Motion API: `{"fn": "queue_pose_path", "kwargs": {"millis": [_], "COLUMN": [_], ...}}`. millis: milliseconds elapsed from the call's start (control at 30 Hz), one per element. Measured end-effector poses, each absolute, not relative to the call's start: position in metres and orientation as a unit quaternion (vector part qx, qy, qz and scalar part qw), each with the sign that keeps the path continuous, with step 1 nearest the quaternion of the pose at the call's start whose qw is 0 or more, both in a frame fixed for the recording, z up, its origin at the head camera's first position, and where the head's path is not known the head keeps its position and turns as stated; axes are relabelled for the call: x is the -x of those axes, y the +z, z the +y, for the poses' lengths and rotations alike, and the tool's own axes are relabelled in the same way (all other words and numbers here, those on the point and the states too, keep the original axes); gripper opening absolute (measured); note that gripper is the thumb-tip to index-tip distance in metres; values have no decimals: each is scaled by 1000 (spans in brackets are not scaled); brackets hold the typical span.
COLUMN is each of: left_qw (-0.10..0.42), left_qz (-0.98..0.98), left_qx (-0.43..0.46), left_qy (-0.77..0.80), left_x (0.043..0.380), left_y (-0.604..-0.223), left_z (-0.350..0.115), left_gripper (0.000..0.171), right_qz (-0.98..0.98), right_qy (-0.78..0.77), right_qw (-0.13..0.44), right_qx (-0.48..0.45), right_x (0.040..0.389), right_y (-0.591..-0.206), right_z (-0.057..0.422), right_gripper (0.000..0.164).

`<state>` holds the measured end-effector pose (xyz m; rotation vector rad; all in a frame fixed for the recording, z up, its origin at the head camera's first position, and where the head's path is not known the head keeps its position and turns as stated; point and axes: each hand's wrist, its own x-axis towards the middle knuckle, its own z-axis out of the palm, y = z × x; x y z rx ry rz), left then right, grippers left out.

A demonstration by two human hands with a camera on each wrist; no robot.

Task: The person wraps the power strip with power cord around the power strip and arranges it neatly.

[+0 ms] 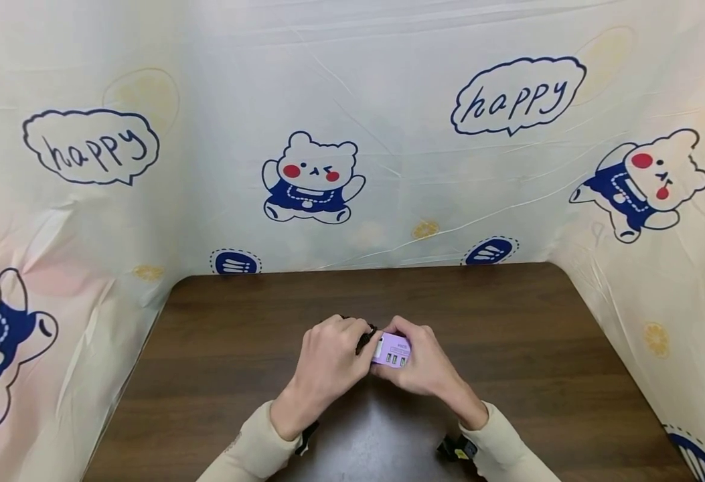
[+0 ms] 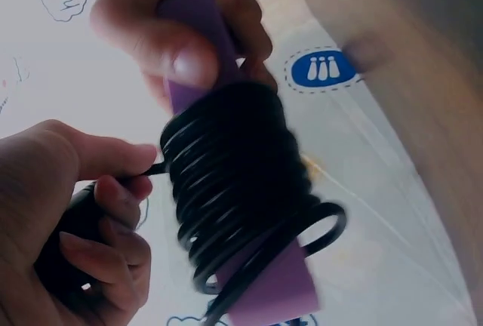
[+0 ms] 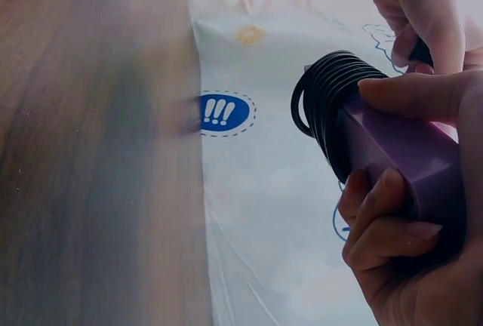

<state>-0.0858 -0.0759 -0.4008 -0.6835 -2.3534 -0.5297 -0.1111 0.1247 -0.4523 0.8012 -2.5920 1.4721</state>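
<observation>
A purple power strip (image 1: 395,349) with several USB ports along one side is held above the table. Its black cord (image 2: 234,167) is wound around one end in many tight turns, and a loose loop stands off the coil. My right hand (image 1: 427,361) grips the purple body, thumb on one face and fingers curled under it in the right wrist view. Beside the coil, my left hand (image 1: 333,355) pinches the running length of cord between thumb and forefinger. A thicker black part lies within its other curled fingers, mostly hidden.
Below the hands spreads a dark brown wooden table (image 1: 238,335). A pale printed cloth (image 1: 388,201) with bears and "happy" bubbles hangs behind it and at both sides. Black straps with devices (image 1: 457,448) sit at the wrists.
</observation>
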Motion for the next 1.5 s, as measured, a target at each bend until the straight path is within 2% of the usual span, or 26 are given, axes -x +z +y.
{"fn": "queue_pose_path", "kwargs": {"millis": [233, 467, 600, 733, 1000, 1200, 1333, 1500], "left_qw": [323, 333, 317, 278, 146, 68, 48, 57], "left_qz": [-881, -874, -876, -885, -909, -924, -929, -930], "left_qx": [259, 245, 218, 211, 246, 259, 261, 253], "left_qy": [-227, -254, -290, -308, -304, -274, -257, -260], "left_x": [71, 56, 54, 53, 46, 47, 48, 50], "left_y": [-417, -434, -440, -446, -465, -478, -483, -487], "left_z": [-69, -60, -57, -54, -64, -73, -74, -73], "left_gripper": [9, 28, 27, 22, 44, 42, 41, 44], "right_qz": [-828, -812, -810, -814, -819, -823, -820, -823], "right_qy": [507, 538, 545, 546, 532, 508, 507, 502], "right_qw": [25, 28, 12, -9, -87, -127, -129, -120], "right_qx": [-239, -226, -214, -200, -198, -220, -234, -236], "right_x": [116, 121, 122, 123, 137, 144, 146, 146], "right_y": [-457, -455, -452, -454, -483, -511, -524, -532], "right_z": [127, 132, 133, 134, 143, 145, 144, 145], "right_gripper": [41, 35, 34, 37, 50, 48, 45, 44]}}
